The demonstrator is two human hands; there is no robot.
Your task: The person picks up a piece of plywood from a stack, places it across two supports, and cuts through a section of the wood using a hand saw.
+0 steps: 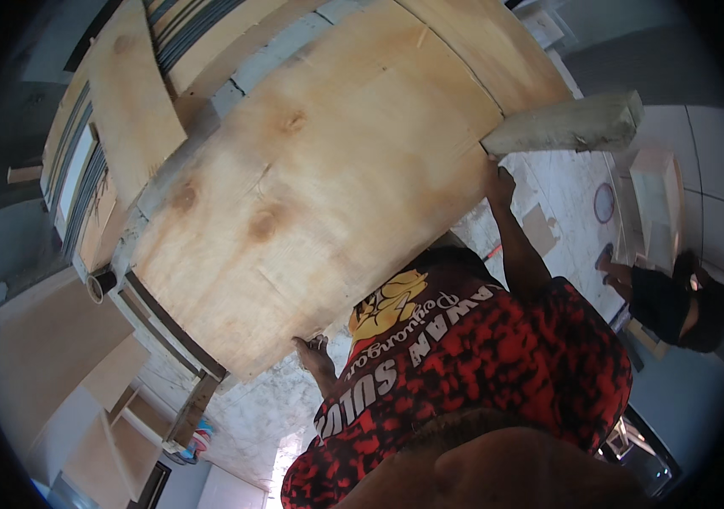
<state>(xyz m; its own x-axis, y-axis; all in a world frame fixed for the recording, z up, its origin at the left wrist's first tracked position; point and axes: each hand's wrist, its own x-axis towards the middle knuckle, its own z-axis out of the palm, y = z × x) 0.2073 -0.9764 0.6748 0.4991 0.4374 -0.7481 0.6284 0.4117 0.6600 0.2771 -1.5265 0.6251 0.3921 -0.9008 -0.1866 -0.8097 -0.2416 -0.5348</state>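
Note:
A large pale plywood sheet [311, 187] with dark knots lies at a slant across the middle of the view. My left hand [315, 356] grips its near edge at the bottom, fingers curled at the rim. My right hand [499, 178] holds the same edge near the right corner, just below a thick grey-green wooden beam [565, 123] that sticks out to the right. My red and black patterned shirt fills the lower middle, below the sheet. What lies under the sheet is mostly hidden.
Plywood strips [133, 102] and bundled grey rods [192, 34] lie upper left. Wooden boxes and boards [91, 450] are lower left, beside a pale marbled surface [235, 416]. Another person [671, 310] is at the right, near a light wooden box [657, 204].

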